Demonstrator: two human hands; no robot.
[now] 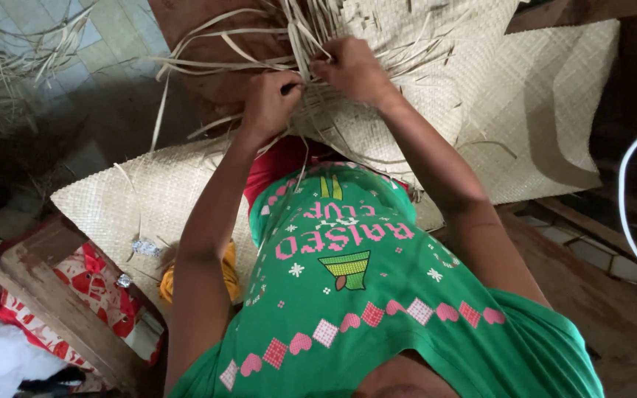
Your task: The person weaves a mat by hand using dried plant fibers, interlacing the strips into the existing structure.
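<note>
1. We look down on a floor of pale square tiles (105, 51) at the upper left, giving way to dark wooden boards (613, 309) at the lower right; most of it is covered.

2. A large pale woven straw mat (540, 110) spreads across the middle of the view, one part lying flat under our knees, another part raised in front of us. Its top edge is cut off by the frame.

3. Loose pale straw strips (208, 51) fan out from the unwoven edge of the mat, at the top centre.

4. Our left hand (268, 103) is closed around a bundle of these strips; the fingertips are hidden under the hand.

5. Our right hand (349, 68) pinches strips just beside the left, fingers curled tight. The two hands nearly touch, and we cannot tell exactly which strips each one grips.

6. A green patterned shirt (377, 309) fills the lower centre and hides our lap; a bit of red cloth (282, 162) shows above it.

7. At the lower left lie a wooden plank (53, 295), a red and white patterned cloth (90, 284) and something yellow (230, 269), half hidden by the left arm.

8. A white cable (628, 199) curves in at the right edge, both ends out of view.

9. More dry straw (1, 74) lies at the upper left, blurred.
</note>
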